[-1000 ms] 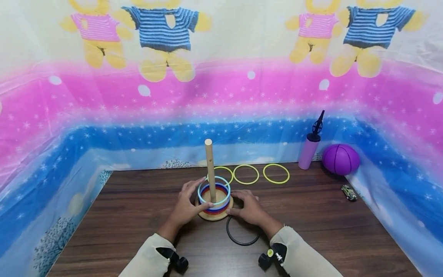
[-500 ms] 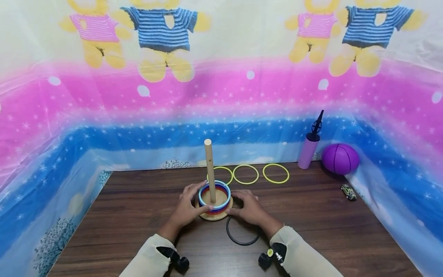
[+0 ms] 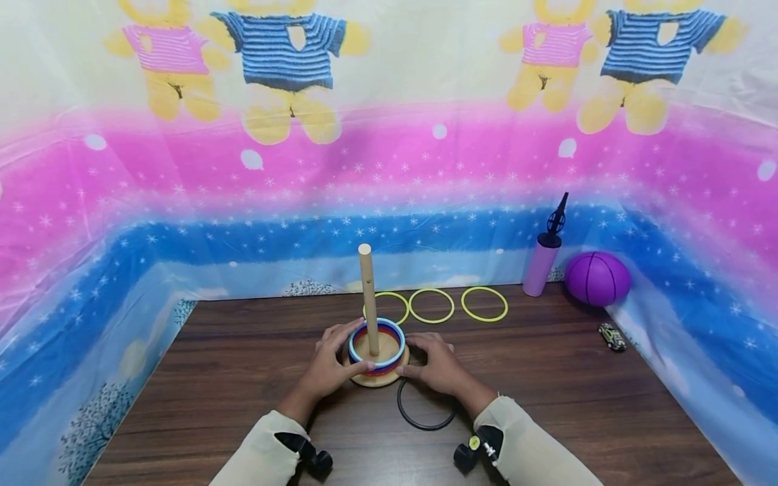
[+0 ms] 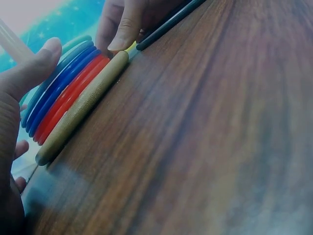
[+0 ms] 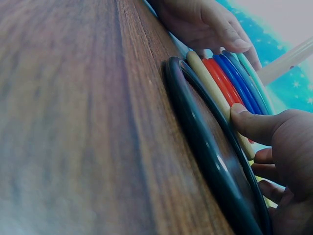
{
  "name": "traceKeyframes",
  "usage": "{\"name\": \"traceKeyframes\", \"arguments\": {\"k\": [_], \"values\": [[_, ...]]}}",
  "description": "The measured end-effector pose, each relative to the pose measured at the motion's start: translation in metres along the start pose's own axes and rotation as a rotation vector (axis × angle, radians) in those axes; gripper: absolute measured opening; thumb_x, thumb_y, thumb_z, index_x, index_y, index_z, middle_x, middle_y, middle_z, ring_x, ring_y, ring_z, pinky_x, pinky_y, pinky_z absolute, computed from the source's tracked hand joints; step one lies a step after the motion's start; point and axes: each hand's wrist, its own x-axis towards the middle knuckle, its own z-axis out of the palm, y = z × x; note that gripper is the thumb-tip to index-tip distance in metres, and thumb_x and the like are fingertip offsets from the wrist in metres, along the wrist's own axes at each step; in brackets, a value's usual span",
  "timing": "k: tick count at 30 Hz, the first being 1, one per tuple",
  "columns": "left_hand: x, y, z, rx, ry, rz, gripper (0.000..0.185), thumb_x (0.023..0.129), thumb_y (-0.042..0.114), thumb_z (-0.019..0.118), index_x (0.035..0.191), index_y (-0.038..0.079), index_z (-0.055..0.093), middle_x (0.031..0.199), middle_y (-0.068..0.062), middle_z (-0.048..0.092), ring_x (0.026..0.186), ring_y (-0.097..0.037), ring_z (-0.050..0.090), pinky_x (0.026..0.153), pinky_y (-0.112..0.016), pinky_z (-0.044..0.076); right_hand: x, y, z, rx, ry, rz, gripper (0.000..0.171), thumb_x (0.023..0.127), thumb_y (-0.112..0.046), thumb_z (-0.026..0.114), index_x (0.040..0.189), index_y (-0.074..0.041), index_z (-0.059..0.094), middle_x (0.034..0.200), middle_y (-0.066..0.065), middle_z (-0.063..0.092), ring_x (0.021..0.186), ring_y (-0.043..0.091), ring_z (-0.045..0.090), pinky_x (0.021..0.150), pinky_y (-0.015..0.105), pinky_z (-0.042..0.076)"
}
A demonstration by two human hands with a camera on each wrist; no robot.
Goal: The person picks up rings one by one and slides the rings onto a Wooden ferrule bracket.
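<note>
A wooden peg [image 3: 367, 297] stands on a round wooden base [image 3: 378, 379] in the head view. Red rings [image 4: 73, 94], blue rings [image 4: 61, 84] and a light blue ring [image 3: 377, 330] on top are stacked around it. My left hand [image 3: 331, 361] grips the light blue ring from the left, its thumb [image 4: 36, 66] on the rim. My right hand [image 3: 434, 364] holds the base from the right, with its thumb [image 5: 254, 125] against the base edge [image 5: 210, 88]. A black ring [image 3: 425, 408] lies flat on the table under my right wrist, touching the base.
Three yellow-green rings [image 3: 431, 305] lie in a row behind the peg. At the back right stand a pink pump bottle [image 3: 543, 266] and a purple ball [image 3: 598, 278], with a toy car [image 3: 612, 337] nearer. A printed plastic sheet walls the wooden table [image 3: 243, 378].
My left hand lowered the light blue ring down the peg onto the stack, and it now sits on the blue rings. The right hand has not moved.
</note>
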Motion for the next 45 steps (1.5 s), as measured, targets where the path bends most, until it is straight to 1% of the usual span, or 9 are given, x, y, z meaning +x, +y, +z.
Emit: {"name": "traceKeyframes", "arguments": {"k": [4, 10, 16, 21, 27, 32, 36, 39, 45], "values": [[0.0, -0.001, -0.001, 0.012, 0.0, 0.011, 0.086, 0.086, 0.025, 0.096, 0.162, 0.018, 0.056, 0.166, -0.011, 0.057, 0.15, -0.043, 0.044, 0.117, -0.072, 0.024, 0.0, -0.001, 0.0, 0.006, -0.003, 0.001, 0.063, 0.091, -0.036, 0.092, 0.142, -0.006, 0.072, 0.152, 0.013, 0.068, 0.148, 0.038, 0.053, 0.113, 0.07, 0.031], [0.0, -0.003, -0.002, 0.016, -0.001, 0.012, 0.085, 0.086, 0.024, 0.096, 0.161, 0.013, 0.057, 0.165, -0.015, 0.056, 0.151, -0.044, 0.044, 0.116, -0.073, 0.026, 0.0, -0.002, 0.0, 0.005, -0.007, 0.009, 0.064, 0.091, -0.037, 0.091, 0.144, -0.006, 0.072, 0.153, 0.013, 0.067, 0.148, 0.038, 0.052, 0.113, 0.069, 0.032], [0.0, -0.004, -0.002, 0.012, -0.013, 0.017, 0.086, 0.087, 0.025, 0.096, 0.162, 0.015, 0.056, 0.166, -0.014, 0.056, 0.152, -0.044, 0.042, 0.117, -0.075, 0.024, 0.0, -0.003, -0.001, 0.001, -0.01, 0.01, 0.064, 0.091, -0.036, 0.091, 0.144, -0.006, 0.071, 0.154, 0.013, 0.067, 0.148, 0.038, 0.052, 0.113, 0.068, 0.032], [0.0, -0.004, -0.003, 0.006, -0.031, 0.026, 0.088, 0.086, 0.025, 0.096, 0.163, 0.017, 0.054, 0.166, -0.014, 0.055, 0.152, -0.044, 0.041, 0.116, -0.073, 0.024, 0.0, -0.003, 0.0, 0.001, -0.01, 0.007, 0.064, 0.091, -0.036, 0.092, 0.143, -0.006, 0.072, 0.154, 0.012, 0.067, 0.148, 0.037, 0.052, 0.112, 0.067, 0.033], [-0.001, -0.006, -0.003, 0.005, -0.044, 0.002, 0.093, 0.085, 0.029, 0.097, 0.165, 0.016, 0.05, 0.168, -0.015, 0.052, 0.155, -0.045, 0.038, 0.116, -0.069, 0.022, 0.0, -0.003, 0.0, -0.004, -0.009, 0.011, 0.064, 0.091, -0.036, 0.092, 0.144, -0.005, 0.071, 0.154, 0.012, 0.067, 0.148, 0.037, 0.053, 0.112, 0.066, 0.033], [-0.002, -0.007, -0.003, 0.034, -0.018, 0.017, 0.095, 0.084, 0.031, 0.098, 0.164, 0.013, 0.05, 0.166, -0.019, 0.052, 0.154, -0.048, 0.039, 0.116, -0.076, 0.022, 0.0, -0.003, 0.001, -0.012, -0.016, 0.013, 0.064, 0.091, -0.036, 0.091, 0.144, -0.006, 0.071, 0.154, 0.012, 0.067, 0.148, 0.037, 0.052, 0.112, 0.065, 0.033], [-0.004, -0.005, -0.006, 0.101, -0.017, 0.018, 0.099, 0.083, 0.037, 0.098, 0.165, 0.012, 0.049, 0.167, -0.021, 0.049, 0.154, -0.051, 0.039, 0.115, -0.081, 0.023, 0.0, -0.004, 0.001, -0.005, -0.014, 0.011, 0.063, 0.091, -0.035, 0.091, 0.144, -0.006, 0.071, 0.154, 0.012, 0.067, 0.148, 0.037, 0.052, 0.112, 0.066, 0.033], [-0.005, -0.003, -0.009, 0.18, -0.049, -0.022, 0.106, 0.083, 0.045, 0.096, 0.168, 0.011, 0.043, 0.172, -0.021, 0.043, 0.157, -0.051, 0.035, 0.117, -0.081, 0.021, 0.0, -0.004, 0.0, 0.003, -0.007, 0.008, 0.064, 0.09, -0.034, 0.092, 0.143, -0.005, 0.071, 0.154, 0.013, 0.067, 0.148, 0.038, 0.052, 0.113, 0.068, 0.032], [-0.008, -0.002, -0.019, 0.336, -0.126, -0.156, 0.114, 0.084, 0.06, 0.09, 0.171, 0.009, 0.037, 0.178, -0.021, 0.03, 0.162, -0.052, 0.027, 0.125, -0.083, 0.012, 0.001, -0.003, -0.003, -0.009, -0.021, 0.014, 0.065, 0.09, -0.034, 0.093, 0.144, -0.006, 0.071, 0.154, 0.013, 0.066, 0.148, 0.039, 0.052, 0.115, 0.07, 0.032]]}}
